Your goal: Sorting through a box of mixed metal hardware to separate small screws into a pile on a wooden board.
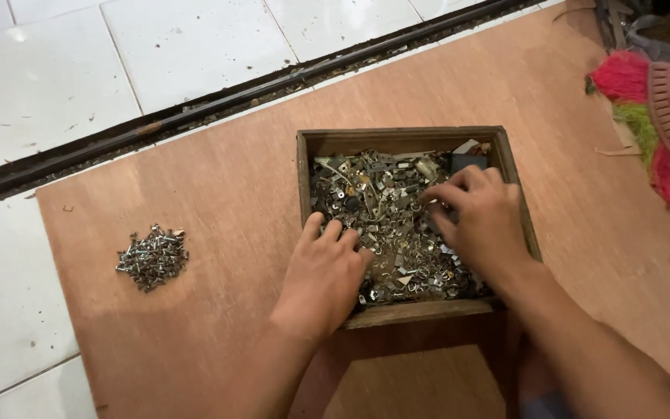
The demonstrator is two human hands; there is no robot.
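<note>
A shallow wooden box (pixel 302 174) sits on a plywood sheet (pixel 219 194) and is full of mixed small metal parts (pixel 378 198). My left hand (pixel 321 278) rests palm down on the parts at the box's front left, fingers curled into the pile. Over on the right side of the box, my right hand (pixel 484 221) is also palm down, its fingertips pressed into the parts near the middle. Whether either hand pinches a piece is hidden by the fingers. A small heap of screws (pixel 153 257) lies on the plywood to the left of the box.
The plywood lies on white floor tiles (pixel 32 85), with a dark floor track (pixel 195 112) running diagonally behind it. A broom head with pink and green bristles (pixel 649 124) lies at the right edge. A dark block (pixel 468 162) sits in the box's back right corner.
</note>
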